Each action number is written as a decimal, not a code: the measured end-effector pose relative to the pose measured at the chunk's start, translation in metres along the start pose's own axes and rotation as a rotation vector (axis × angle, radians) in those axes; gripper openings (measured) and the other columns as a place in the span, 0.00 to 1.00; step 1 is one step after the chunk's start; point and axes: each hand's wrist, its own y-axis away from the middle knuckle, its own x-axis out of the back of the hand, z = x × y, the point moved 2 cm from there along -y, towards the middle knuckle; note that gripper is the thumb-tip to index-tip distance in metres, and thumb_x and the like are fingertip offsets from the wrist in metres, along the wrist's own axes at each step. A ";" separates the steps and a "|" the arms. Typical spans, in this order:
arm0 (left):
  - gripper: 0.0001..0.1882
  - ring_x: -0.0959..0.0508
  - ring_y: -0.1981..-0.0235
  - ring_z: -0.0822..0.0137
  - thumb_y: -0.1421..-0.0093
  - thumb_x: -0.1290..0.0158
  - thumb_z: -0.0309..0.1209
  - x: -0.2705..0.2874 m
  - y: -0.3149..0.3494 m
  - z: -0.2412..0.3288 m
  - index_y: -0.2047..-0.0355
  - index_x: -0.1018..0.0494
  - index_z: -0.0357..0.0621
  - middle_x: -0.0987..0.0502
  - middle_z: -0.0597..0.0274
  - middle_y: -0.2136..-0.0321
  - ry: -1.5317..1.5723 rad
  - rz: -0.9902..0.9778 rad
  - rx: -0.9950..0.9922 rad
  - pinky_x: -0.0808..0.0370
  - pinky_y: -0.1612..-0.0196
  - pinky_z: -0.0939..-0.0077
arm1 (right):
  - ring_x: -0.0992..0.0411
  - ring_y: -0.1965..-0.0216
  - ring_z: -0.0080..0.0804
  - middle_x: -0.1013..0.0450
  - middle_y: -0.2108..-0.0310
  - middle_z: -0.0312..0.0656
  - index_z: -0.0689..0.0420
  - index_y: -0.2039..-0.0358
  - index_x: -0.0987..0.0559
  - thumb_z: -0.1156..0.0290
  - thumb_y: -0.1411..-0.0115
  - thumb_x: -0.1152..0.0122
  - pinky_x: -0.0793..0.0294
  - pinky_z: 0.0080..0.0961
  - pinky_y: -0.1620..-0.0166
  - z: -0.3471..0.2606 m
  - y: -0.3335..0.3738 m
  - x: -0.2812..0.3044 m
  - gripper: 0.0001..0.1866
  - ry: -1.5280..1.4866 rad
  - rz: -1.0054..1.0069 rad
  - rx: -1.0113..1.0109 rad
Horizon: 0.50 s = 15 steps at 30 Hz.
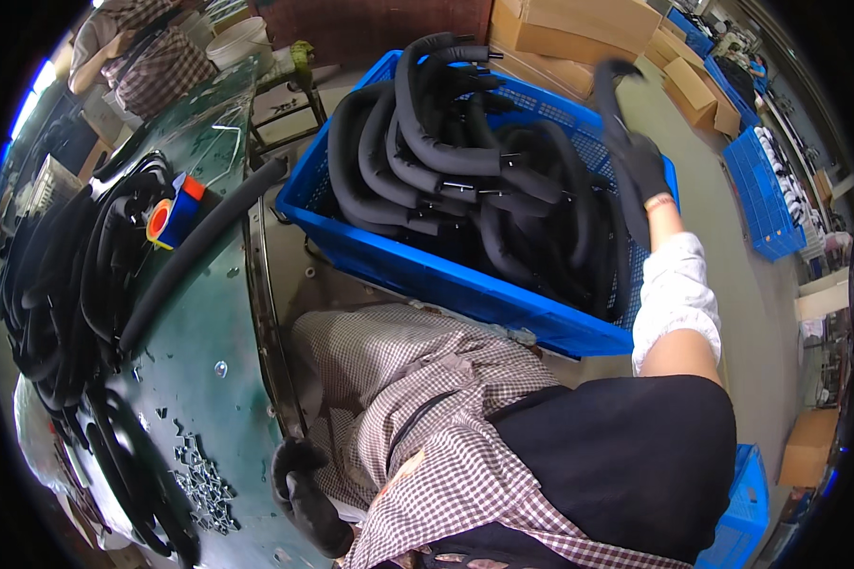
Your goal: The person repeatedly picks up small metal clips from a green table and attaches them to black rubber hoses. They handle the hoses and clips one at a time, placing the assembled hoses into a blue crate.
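My right hand point(643, 166), in a black glove, reaches over the right side of a blue crate point(446, 270). It is closed around a bent black foam-covered tube point(609, 100), whose curved upper end is smeared by motion. Inside the crate lies a heap of similar bent foam-covered tubes point(380, 156), some with bare ends showing. My left hand point(306, 498), also black-gloved, is low beside the edge of a green worktable point(220, 318). Its fingers are loosely curled, and nothing shows in them.
Black foam tubes point(62, 275) are piled on the table's left, beside a tape roll point(166, 223) in a coloured holder. One long foam tube point(194, 261) slants across the tabletop. Small metal clips point(204, 488) lie near me. Cardboard boxes point(579, 38) and another blue crate point(764, 194) stand beyond.
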 end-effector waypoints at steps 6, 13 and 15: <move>0.20 0.25 0.66 0.65 0.36 0.53 0.38 -0.038 -0.008 0.011 0.51 0.28 0.34 0.23 0.56 0.61 -0.052 -0.052 0.020 0.29 0.61 0.71 | 0.28 0.53 0.59 0.26 0.58 0.63 0.65 0.64 0.18 0.39 0.51 0.39 0.30 0.48 0.50 0.219 0.115 -0.134 0.35 0.081 -0.194 -0.588; 0.22 0.24 0.64 0.64 0.34 0.55 0.39 -0.057 -0.010 0.011 0.49 0.30 0.34 0.23 0.54 0.60 -0.116 -0.016 0.061 0.28 0.60 0.70 | 0.29 0.52 0.60 0.26 0.58 0.64 0.64 0.58 0.20 0.40 0.50 0.40 0.30 0.47 0.49 0.170 0.160 -0.215 0.36 -0.223 -0.363 -0.671; 0.22 0.24 0.64 0.64 0.34 0.55 0.40 -0.063 -0.013 0.009 0.48 0.31 0.34 0.23 0.54 0.59 -0.130 -0.013 0.065 0.28 0.59 0.70 | 0.29 0.52 0.60 0.26 0.58 0.64 0.63 0.62 0.19 0.42 0.48 0.43 0.30 0.47 0.49 0.173 0.165 -0.232 0.32 -0.151 -0.523 -0.641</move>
